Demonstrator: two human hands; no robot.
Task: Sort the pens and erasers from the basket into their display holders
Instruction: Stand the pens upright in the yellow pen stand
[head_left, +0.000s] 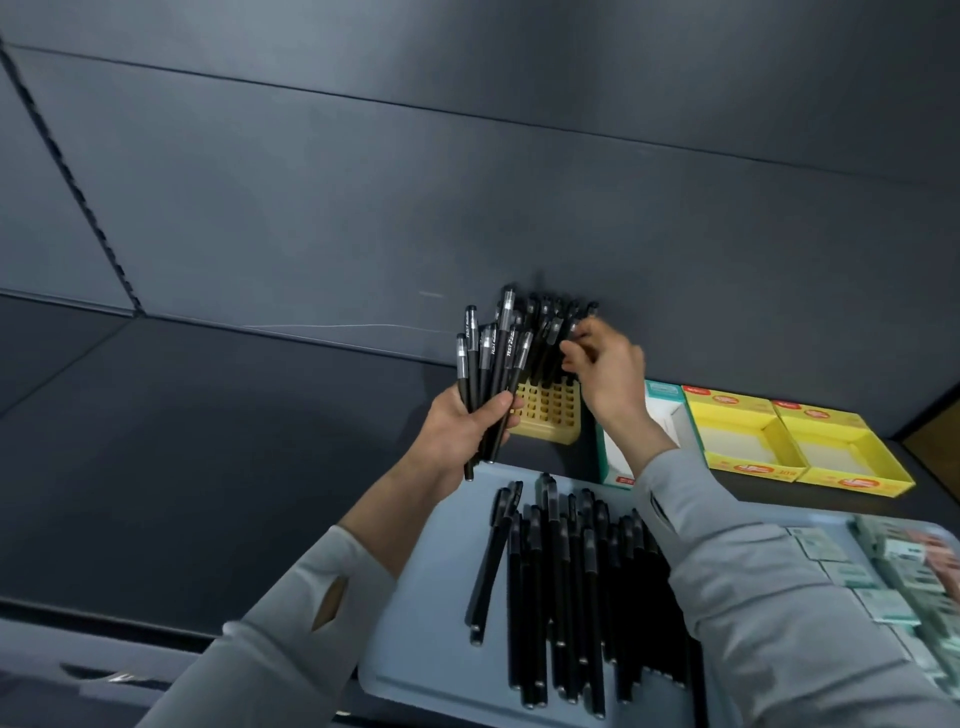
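Gripping pen bundle (488, 374), left hand (467, 426); right hand (605, 364) touching racked pens (550, 332)

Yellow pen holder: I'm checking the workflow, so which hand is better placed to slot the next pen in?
Probably right. The right hand is at the standing pens in the yellow pen holder; the left hand is full, holding a bundle of pens beside it.

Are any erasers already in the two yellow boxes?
No, the left yellow box and the right yellow box show only bare white floors.
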